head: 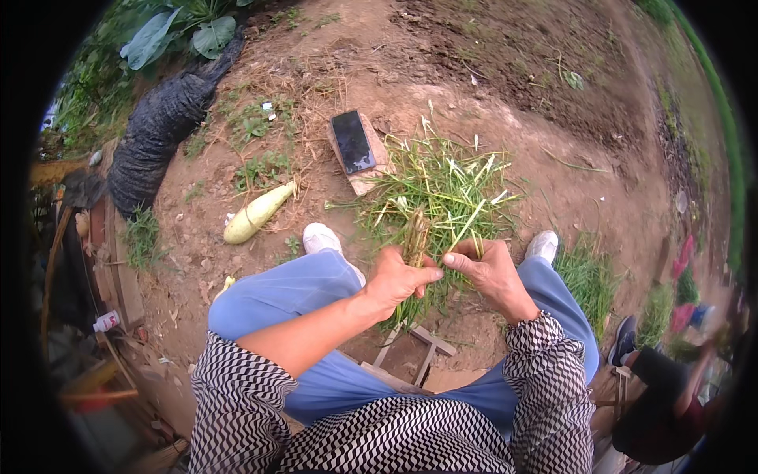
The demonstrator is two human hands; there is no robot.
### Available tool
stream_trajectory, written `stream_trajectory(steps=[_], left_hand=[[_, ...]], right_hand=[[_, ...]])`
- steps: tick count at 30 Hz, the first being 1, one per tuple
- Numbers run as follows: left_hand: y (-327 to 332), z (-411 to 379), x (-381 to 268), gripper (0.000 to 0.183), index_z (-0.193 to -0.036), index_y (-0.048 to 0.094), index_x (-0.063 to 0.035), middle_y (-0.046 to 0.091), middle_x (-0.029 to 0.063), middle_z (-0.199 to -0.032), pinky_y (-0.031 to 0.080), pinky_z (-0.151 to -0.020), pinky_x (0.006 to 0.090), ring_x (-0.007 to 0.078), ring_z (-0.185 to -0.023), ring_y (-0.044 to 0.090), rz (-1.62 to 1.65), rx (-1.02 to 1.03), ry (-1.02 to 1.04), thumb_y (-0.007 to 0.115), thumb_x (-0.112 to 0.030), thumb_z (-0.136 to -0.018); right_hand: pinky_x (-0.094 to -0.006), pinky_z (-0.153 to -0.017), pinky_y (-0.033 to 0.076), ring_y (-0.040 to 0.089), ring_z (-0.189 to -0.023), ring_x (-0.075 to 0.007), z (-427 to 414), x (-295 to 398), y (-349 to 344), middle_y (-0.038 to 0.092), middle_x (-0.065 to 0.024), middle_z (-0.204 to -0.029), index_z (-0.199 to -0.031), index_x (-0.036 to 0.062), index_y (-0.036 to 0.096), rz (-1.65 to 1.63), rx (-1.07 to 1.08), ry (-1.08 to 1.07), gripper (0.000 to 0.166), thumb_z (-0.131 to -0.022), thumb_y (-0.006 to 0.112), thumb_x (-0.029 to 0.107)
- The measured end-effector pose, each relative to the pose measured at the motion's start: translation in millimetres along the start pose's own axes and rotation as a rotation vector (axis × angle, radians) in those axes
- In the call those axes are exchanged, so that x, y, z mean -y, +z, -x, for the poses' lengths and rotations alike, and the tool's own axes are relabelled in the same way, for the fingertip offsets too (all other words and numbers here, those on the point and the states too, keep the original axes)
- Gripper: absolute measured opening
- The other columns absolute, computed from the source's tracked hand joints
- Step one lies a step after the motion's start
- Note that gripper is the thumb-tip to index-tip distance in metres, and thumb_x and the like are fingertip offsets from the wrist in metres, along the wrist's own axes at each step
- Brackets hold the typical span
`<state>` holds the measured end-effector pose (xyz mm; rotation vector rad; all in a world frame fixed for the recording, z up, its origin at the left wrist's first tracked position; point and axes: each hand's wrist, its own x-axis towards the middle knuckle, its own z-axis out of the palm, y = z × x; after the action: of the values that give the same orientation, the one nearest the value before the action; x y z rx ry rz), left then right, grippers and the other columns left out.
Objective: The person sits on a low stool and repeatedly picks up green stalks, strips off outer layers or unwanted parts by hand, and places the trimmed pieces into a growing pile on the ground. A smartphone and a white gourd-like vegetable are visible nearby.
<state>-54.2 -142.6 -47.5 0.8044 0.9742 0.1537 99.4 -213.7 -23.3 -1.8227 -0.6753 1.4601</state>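
Note:
My left hand (pixel 398 278) is closed around a small bundle of dry, brownish stalks (pixel 416 237), which stands up out of the fist. Close to its right, my right hand (pixel 487 272) pinches a green stem between thumb and fingers. The two hands are a little apart, above the ground between my knees. Beneath and beyond them lies a loose heap of long green stems with pale buds (pixel 444 178). A black smartphone (pixel 353 142) rests on a flat stone or brick (pixel 376 139) behind the heap. What the lower fingers hold is partly hidden.
A pale green gourd (pixel 259 214) lies on bare soil at the left, near a rolled black mesh (pixel 155 136). Below the hands is a wooden frame (pixel 423 349). A white bottle (pixel 106 321) lies at the far left. Another person (pixel 657 403) sits at the lower right.

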Motion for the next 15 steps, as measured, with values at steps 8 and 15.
stream_trajectory(steps=[8, 15], left_hand=[[0, 3, -7, 0.012, -0.075, 0.057, -0.0001, 0.058, 0.0072, -0.064, 0.039, -0.039, 0.022, 0.0098, -0.046, 0.05, 0.072, 0.087, -0.085, 0.066, -0.007, -0.071], [-2, 1, -4, 0.01, -0.073, 0.057, -0.0006, 0.058, 0.0074, -0.063, 0.039, -0.04, 0.0217, 0.0099, -0.046, 0.05, 0.086, 0.082, -0.118, 0.065, -0.006, -0.071]], right_hand=[[-0.0204, -0.044, 0.03, 0.039, -0.05, -0.0035, -1, -10, 1, 0.053, 0.0019, -0.06, -0.072, -0.0004, 0.06, -0.196, -0.02, 0.017, 0.008, -0.076, 0.061, 0.006], [-0.0181, -0.038, 0.025, 0.036, -0.042, -0.0025, -3, 2, -18, 0.056, -0.0035, -0.063, -0.079, -0.0008, 0.058, -0.437, -0.172, 0.081, 0.007, -0.076, 0.058, 0.005]])
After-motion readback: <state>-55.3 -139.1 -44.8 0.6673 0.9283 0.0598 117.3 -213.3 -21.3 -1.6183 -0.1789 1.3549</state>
